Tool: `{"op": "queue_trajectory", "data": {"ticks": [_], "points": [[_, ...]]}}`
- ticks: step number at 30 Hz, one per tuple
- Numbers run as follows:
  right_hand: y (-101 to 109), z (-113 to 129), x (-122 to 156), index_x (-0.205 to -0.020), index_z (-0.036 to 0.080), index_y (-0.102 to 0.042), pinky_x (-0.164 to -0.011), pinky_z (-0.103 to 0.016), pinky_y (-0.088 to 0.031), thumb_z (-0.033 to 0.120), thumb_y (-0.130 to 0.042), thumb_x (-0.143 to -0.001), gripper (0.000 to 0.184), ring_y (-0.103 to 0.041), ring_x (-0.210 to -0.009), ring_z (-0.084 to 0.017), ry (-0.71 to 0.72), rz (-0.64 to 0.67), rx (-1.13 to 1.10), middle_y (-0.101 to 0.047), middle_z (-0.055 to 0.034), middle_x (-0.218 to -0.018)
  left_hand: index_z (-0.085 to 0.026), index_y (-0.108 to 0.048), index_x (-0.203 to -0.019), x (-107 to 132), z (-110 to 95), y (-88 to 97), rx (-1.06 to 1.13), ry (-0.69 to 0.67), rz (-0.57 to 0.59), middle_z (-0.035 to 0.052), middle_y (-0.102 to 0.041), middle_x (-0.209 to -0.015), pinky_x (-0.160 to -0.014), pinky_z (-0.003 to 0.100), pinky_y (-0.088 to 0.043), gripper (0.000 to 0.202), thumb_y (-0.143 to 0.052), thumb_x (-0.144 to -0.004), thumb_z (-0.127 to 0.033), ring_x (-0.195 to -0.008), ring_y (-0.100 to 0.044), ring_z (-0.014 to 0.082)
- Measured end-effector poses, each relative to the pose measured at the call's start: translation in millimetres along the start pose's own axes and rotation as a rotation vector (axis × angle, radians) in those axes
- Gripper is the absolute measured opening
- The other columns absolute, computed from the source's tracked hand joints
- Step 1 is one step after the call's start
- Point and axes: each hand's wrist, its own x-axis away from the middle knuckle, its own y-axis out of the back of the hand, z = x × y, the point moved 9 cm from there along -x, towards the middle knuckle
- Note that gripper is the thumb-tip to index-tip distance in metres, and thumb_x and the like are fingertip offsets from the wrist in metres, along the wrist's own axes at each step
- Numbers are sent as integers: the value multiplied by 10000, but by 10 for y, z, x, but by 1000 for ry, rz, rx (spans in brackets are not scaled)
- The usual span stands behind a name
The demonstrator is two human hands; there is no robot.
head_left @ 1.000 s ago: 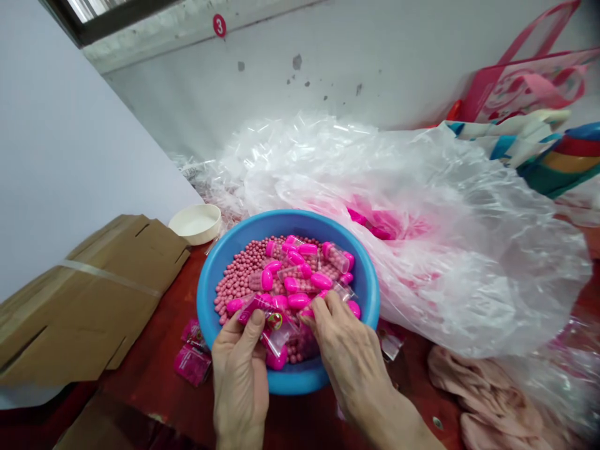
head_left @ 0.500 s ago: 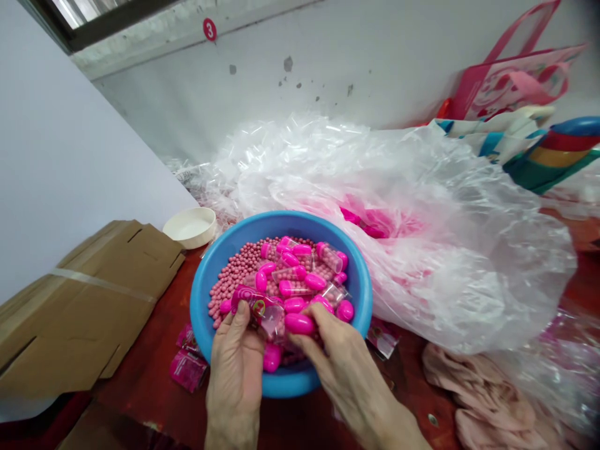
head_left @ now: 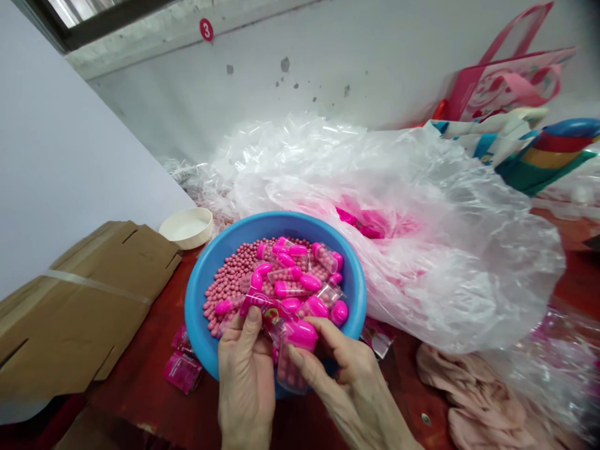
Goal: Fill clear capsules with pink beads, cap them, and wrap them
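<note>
Over the front of a blue basin, my left hand pinches a small pink printed plastic bag between thumb and fingers. My right hand grips a clear bottle of pink beads by its bright pink cap. The bottle tilts with its cap upward and touches or overlaps the bag's clear end; I cannot tell whether it is inside. Behind both hands, the basin holds loose dusty-pink beads and several capped bottles of the same sort.
Small pink packets lie left of the basin, beside flattened cardboard. A white shallow dish stands behind. A large clear plastic bag with pink pieces spreads to the right, near a crumpled pink cloth and bags.
A bottle by my right hand has come up out of the basin and towards me, its clear body now showing below the cap. My left hand and the bag have shifted slightly right.
</note>
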Motion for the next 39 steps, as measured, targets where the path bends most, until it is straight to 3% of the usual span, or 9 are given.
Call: {"op": "queue_trajectory", "data": {"ticks": [6,10,14,19,25,27,30,34,39], "points": [[25,89,33,-1311,103,-508,-842,-252,-538,278,-467,-937,415,-661,-1018,-195,170,-11,103,-667,-106,-1183,-177,-737,-699,51,-41,-104,-27,-50,-16,14,-739,-637,-539,231,-575,332,-916,-432,-258,-539,-683,158],[64,87,23,-1338,38,-454,-806,-208,-543,222,-437,-949,431,-687,-938,-168,252,-58,111,-698,-122,-1098,-192,-756,-773,77,-38,-170,-102,-72,88,33,-764,-711,-584,228,-586,351,-908,-457,-197,-623,-712,180],[62,189,59,-1392,40,-369,-845,-210,-530,194,-441,-952,472,-665,-1012,-178,388,-81,182,-665,-159,-1156,-185,-739,-731,41,65,-188,-158,31,172,36,-757,-695,-591,228,-583,261,-882,-515,-149,-605,-709,174],[42,411,91,-1478,97,-181,-874,-266,-532,172,-363,-973,542,-619,-1111,-203,577,-111,278,-627,-196,-1203,-178,-742,-727,60,117,-178,-129,111,148,31,-753,-677,-584,216,-578,298,-900,-475,-168,-603,-707,171],[83,419,67,-1458,124,-260,-833,-250,-546,184,-375,-972,503,-644,-1069,-205,592,-54,242,-654,-179,-1165,-170,-753,-683,216,-48,-189,-192,-30,76,16,-761,-669,-582,167,-576,314,-910,-413,-137,-620,-715,164],[105,376,77,-1442,165,-321,-854,-251,-538,189,-453,-948,512,-648,-1056,-200,540,-37,123,-660,-136,-1175,-169,-745,-660,222,-59,-215,-194,-18,104,31,-760,-662,-575,194,-584,287,-910,-425,-159,-628,-719,187],[137,123,37,-1371,217,-424,-651,-198,-573,267,-590,-886,515,-698,-724,-146,208,-96,-262,-726,-17,-871,-168,-736,-671,198,-26,-248,-182,38,143,50,-756,-671,-560,217,-577,262,-901,-467,-182,-590,-701,176],[-34,-148,118,-881,208,-627,-535,-152,-534,400,-678,-800,215,-651,-588,-110,-198,-200,-648,-679,25,-690,-173,-725,-662,181,11,-199,-158,58,98,3,-707,-581,-507,184,-542,292,-913,-440,-190,-495,-641,122],[-54,-59,198,-832,225,-618,-448,-160,-470,460,-492,-909,278,-596,-469,-106,-122,-279,-376,-626,37,-578,-177,-737,-705,205,35,-222,-170,66,196,4,-687,-542,-458,215,-538,351,-922,-414,-240,-432,-611,131]]}}
